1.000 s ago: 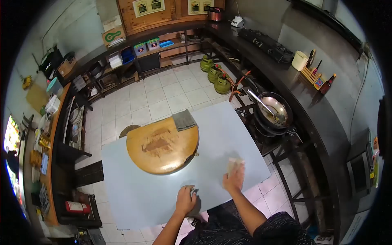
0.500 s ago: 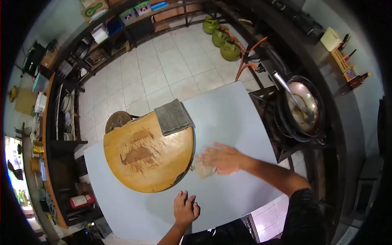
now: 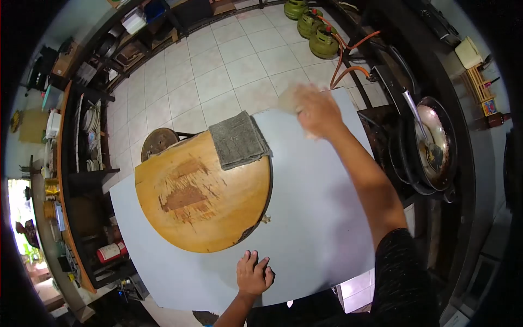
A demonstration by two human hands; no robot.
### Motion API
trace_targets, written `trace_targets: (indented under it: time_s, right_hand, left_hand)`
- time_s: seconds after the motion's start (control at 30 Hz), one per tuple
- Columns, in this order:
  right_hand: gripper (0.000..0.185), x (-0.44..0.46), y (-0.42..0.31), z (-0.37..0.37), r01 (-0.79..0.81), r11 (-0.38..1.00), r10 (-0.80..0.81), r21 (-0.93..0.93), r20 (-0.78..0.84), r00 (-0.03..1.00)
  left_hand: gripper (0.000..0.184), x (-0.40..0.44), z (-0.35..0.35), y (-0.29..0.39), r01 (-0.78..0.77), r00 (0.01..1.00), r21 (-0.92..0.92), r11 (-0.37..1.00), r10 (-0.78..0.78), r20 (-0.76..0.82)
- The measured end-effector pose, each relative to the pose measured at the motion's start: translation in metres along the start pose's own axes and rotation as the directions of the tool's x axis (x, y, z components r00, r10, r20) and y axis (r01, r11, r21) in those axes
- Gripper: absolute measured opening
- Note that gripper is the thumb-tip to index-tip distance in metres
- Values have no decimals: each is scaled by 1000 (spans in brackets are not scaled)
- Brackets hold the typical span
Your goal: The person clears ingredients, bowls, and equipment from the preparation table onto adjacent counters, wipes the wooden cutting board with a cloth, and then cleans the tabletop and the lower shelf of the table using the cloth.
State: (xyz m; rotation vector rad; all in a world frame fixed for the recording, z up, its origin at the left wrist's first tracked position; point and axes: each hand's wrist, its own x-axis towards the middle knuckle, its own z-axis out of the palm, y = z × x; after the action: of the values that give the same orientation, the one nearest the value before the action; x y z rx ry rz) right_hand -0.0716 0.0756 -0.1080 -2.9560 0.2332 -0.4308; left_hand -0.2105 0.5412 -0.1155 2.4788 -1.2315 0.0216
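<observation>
My right hand (image 3: 318,111), smeared by motion, is stretched out over the far right part of the pale table (image 3: 316,218). Under its fingers is a light-coloured cloth (image 3: 289,101), close to the table's far edge. My left hand (image 3: 254,275) rests palm down near the front edge, fingers apart, holding nothing. A round wooden chopping board (image 3: 201,196) with a worn, scarred middle lies on the left half of the table. On the board's upper right edge sits a folded grey cloth (image 3: 238,140).
A round stool (image 3: 159,143) stands behind the board. To the right is a wok (image 3: 436,144) with a ladle on a stove. Green gas cylinders (image 3: 323,42) with orange hoses stand on the floor. Shelves with plates (image 3: 91,122) line the left, near a red extinguisher (image 3: 111,251).
My right hand swept with the light cloth from near the front right, leftward beside the board, then out to the far edge. The view tilted down. My left hand stayed near the front edge.
</observation>
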Motion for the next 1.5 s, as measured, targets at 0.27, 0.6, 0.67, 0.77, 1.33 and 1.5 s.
trace_targets:
  time_s: [0.27,0.6,0.67,0.77,1.33,1.5]
  right_hand:
    - [60,-94,-112,-2,-110,984,128,143,-122,984]
    - [45,-190,-133,-34,234,867,-259,440,-4,966]
    - [49,-135,-68,-21,175,960,-196,219,77,978]
    - [44,-57,30,-29,-171,982,166,85,65,984]
    - [39,-185,-113,-45,212,834,-192,509,-93,977]
    - [46,-123,31,-48,-273,953,291,133,-139,946]
  left_hand:
    - [34,-3,-1,1,26,998,-47,999,-28,-50]
    - [33,-8,-3,0,-4,999,-55,998,2,-40]
    - [33,-7,-3,0,-10,999,-34,999,8,-35]
    - [33,-8,-3,0,-18,1000,-12,1000,18,-20]
    - [36,-5,-4,-1,0,1000,-26,1000,-1,-26]
    - [36,-5,-4,2,-1,999,-24,1000,1,-36]
